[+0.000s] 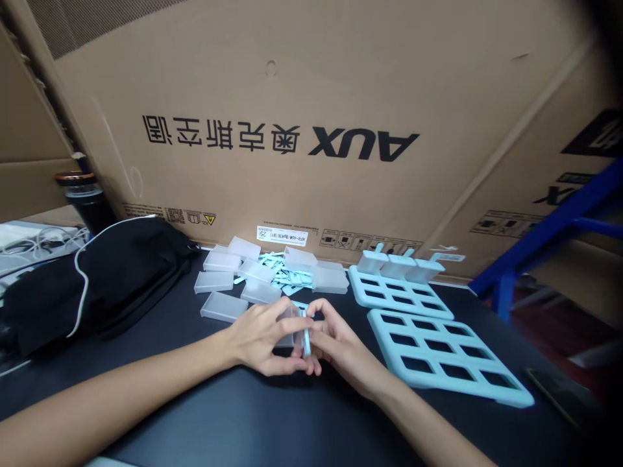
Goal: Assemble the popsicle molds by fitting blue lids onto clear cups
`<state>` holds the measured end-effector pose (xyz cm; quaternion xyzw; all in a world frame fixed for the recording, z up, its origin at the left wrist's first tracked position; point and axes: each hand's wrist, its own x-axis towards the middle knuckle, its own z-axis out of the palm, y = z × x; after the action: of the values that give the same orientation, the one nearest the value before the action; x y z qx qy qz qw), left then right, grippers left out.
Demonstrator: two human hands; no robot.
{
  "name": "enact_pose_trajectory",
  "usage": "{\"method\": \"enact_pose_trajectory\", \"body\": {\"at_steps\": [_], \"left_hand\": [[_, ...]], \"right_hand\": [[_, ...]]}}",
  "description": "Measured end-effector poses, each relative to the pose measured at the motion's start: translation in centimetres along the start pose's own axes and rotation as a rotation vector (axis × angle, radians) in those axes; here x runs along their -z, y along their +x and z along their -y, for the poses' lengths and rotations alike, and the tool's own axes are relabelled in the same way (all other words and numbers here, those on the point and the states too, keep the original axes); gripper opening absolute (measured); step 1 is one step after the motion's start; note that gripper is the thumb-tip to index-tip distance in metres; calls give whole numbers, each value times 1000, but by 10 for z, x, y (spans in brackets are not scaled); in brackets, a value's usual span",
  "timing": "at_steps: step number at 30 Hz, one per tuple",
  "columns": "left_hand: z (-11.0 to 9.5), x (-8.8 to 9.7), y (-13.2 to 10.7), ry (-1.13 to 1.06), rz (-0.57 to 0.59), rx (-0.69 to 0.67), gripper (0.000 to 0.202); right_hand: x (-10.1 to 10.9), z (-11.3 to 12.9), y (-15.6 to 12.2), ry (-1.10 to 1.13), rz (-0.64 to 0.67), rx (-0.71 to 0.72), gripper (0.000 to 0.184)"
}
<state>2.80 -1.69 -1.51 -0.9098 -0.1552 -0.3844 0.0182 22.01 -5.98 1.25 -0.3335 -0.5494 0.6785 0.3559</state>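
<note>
- L hand (pixel 263 334), fingers part-curled, grips clear cup (pixel 286 340) over table (pixel 253 415), btwn both hands.
- R hand (pixel 341 340), fingers bent nearly closed, holds lt-blue lid (pixel 306 342) at cup's mouth; can't tell if it's fully seated.
- Cup & lid prob. light, stiff, a bit slippery; best held by cup's flat sides, lid's rim.
- Nearby: loose cup (pixel 224 307), blue tray (pixel 383 340) to R.

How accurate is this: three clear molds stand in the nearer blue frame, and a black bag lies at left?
Not in the nearer blue frame: the head view shows the three molds in the farther frame; the black bag is at left.
</note>
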Motion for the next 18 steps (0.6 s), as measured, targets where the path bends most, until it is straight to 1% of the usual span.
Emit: {"method": "enact_pose_trajectory", "body": {"at_steps": [4,6,10,12,13,15,18], "left_hand": [[-3,-1,0,95,124,-33,57],[-4,0,0,116,165,-37,55],[-5,2,0,112,195,-31,48],[-5,3,0,113,211,-16,45],[-5,3,1,117,229,-8,44],[-5,3,2,131,275,7,42],[-7,2,4,146,339,-12,40]], "right_hand": [[-1,1,-5,-183,-22,-4,19],[-1,2,-7,-269,-12,-16,16],[1,6,-9,-315,74,11,8],[2,6,-10,-369,84,27,5],[4,6,-9,-437,66,39,5],[9,7,-6,-647,-21,97,6],[23,10,11,-979,-226,258,8]]}}
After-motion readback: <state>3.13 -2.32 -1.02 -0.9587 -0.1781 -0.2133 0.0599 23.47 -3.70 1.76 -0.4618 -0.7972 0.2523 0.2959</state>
